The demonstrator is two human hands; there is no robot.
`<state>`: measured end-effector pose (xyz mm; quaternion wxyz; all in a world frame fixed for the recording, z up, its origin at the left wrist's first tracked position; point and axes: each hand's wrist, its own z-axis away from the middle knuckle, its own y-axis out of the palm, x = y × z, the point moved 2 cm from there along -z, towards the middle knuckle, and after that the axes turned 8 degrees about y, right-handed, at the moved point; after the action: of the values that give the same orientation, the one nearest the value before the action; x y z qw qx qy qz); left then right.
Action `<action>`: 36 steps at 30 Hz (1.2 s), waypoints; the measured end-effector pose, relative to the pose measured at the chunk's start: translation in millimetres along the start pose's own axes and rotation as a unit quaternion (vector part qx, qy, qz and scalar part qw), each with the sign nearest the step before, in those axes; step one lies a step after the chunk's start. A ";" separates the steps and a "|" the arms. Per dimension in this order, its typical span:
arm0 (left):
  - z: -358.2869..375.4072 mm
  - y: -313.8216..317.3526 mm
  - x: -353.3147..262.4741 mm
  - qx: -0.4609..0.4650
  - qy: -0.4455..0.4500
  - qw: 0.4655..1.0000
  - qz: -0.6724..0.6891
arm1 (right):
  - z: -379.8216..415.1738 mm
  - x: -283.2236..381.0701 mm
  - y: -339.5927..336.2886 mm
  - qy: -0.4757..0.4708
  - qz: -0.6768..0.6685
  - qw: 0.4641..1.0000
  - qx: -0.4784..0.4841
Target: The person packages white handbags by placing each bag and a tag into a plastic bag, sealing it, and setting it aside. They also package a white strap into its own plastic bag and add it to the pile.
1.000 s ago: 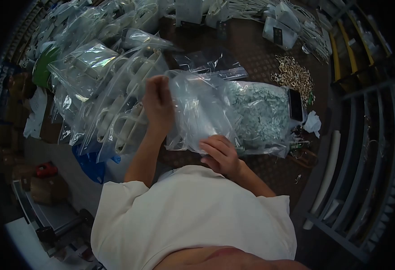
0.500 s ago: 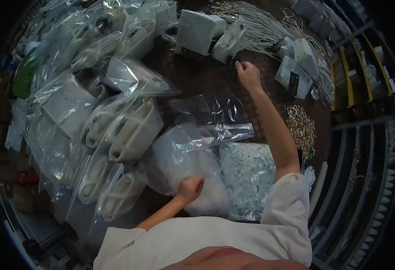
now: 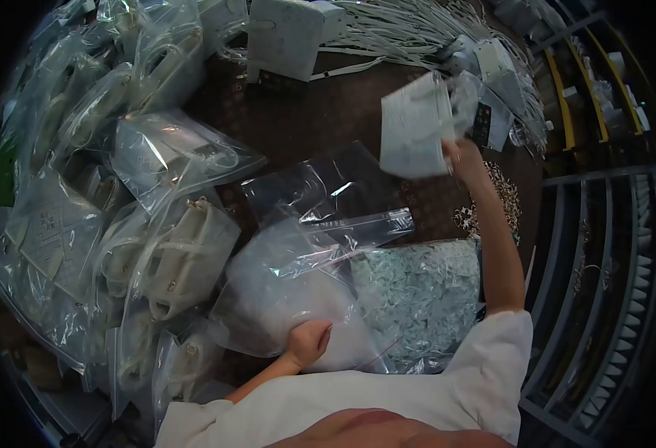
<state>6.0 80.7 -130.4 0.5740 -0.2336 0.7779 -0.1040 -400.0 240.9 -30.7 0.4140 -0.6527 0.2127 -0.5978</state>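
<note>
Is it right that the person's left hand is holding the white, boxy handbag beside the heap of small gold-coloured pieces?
Not the left: the head view shows the right hand holding the white, boxy handbag beside that heap.

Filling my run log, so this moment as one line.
right hand: holds white bag | left hand: curled on clear plastic bags | beside them: pale shreds in clear plastic

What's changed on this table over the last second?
The right hand left the clear plastic bags, took hold of a white bag farther off and brought it nearer and to the right. The left hand, now a fist, moved toward the body. The packet of pale shreds and the small gold-coloured pieces stayed put.
</note>
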 end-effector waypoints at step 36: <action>-0.4 -4.7 2.4 -0.013 -0.004 0.997 0.072 | -129.7 125.8 51.1 -0.004 -0.059 0.803 0.593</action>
<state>6.3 75.4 -130.3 0.5801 -0.1846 0.7917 -0.0514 -488.5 77.6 -2.7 0.6853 -0.2937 -0.2236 -0.6277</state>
